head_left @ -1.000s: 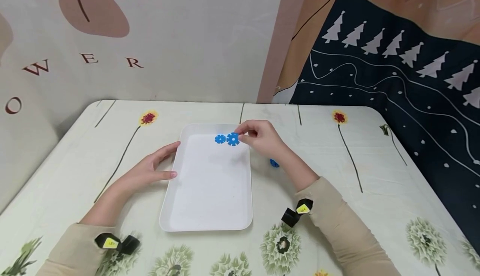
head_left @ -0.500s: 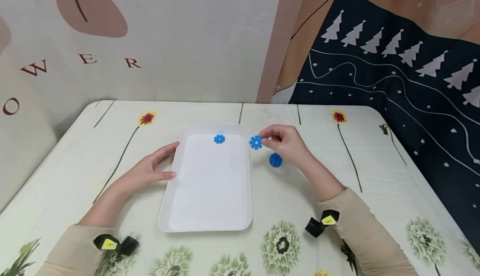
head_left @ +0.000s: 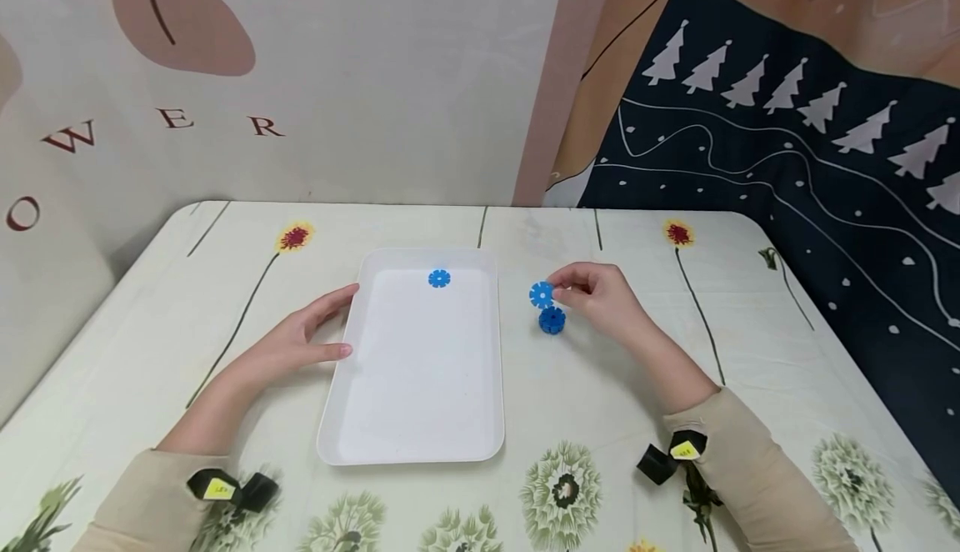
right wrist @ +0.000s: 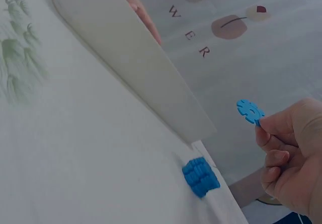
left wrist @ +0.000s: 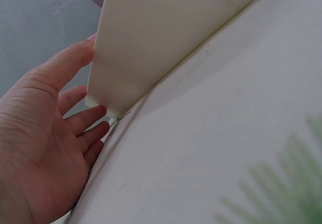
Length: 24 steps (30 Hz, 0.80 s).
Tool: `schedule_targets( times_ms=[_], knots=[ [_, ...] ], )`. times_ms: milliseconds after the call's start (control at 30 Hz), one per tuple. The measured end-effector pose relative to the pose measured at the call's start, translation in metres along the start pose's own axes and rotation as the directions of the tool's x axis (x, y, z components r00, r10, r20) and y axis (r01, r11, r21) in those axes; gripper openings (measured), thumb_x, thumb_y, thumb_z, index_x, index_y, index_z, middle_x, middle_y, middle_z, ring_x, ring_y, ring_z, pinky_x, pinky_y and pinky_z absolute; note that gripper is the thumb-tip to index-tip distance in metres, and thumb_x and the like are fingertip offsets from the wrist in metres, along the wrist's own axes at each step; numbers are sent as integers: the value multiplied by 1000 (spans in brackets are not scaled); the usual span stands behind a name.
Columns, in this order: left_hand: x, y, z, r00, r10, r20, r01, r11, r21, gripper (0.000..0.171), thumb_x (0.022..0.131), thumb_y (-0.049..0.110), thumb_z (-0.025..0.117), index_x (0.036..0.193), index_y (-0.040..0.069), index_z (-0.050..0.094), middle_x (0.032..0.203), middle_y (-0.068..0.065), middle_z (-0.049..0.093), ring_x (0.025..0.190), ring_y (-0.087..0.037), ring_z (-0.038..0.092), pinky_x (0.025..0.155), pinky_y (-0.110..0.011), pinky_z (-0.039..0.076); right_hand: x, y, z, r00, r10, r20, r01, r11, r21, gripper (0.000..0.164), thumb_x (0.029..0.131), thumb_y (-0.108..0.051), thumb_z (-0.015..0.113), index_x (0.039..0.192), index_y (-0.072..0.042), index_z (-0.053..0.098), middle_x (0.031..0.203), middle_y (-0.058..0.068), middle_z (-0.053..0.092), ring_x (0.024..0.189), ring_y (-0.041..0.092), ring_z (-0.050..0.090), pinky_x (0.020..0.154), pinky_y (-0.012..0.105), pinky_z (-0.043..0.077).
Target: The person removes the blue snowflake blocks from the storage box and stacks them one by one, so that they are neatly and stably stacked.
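Between thumb and fingertips my right hand [head_left: 600, 295] pinches a blue notched disc [right wrist: 250, 112], a flat snowflake-like piece with a hole in its middle. Below that piece, on the table right of the tray, stands a stack of blue discs [right wrist: 201, 177]. Another blue disc [head_left: 439, 278] lies flat inside the white tray [head_left: 420, 368], near its far end. My left hand [head_left: 296, 339] touches the tray's left side, its thumb and fingers spread along the rim; in the left wrist view the fingers look straight or lightly bent.
A flower-print cloth covers the table [head_left: 615, 427]. A pale printed curtain [head_left: 375, 77] hangs behind it, and a dark cloth with white trees [head_left: 787, 152] borders the right side. The tray's low walls rise beside the stack.
My right hand has moved right and toward me, from over the tray to above the stack, carrying the pinched disc. The left hand and tray stay in place.
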State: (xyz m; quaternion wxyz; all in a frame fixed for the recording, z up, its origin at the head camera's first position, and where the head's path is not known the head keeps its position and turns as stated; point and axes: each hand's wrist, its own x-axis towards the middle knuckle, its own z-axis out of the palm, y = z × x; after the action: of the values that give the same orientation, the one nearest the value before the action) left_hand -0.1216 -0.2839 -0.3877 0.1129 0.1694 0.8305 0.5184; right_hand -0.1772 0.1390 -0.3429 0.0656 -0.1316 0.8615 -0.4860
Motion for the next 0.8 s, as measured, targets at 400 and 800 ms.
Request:
schedule_targets(
  times_ms=[400,800],
  knots=[
    [0,0,0,1000,-6,0,6,1000,6,81,84,9,74,150,3,26,153,-18,26,139,-40,20,98,-6,25,7,28,-7,996,75,52,-77,996,36,18,92,-8,64,107,0,69,96,10,65,86,23,53,72,25,46],
    [0,0,0,1000,-15,-5,15,1000,13,82,84,11,74,150,4,26,153,-17,26,139,-39,21,98,-6,25,7,38,-8,992,73,104,-81,994,70,17,90,-4,64,105,3,69,91,7,67,84,20,57,73,26,47]
  ],
)
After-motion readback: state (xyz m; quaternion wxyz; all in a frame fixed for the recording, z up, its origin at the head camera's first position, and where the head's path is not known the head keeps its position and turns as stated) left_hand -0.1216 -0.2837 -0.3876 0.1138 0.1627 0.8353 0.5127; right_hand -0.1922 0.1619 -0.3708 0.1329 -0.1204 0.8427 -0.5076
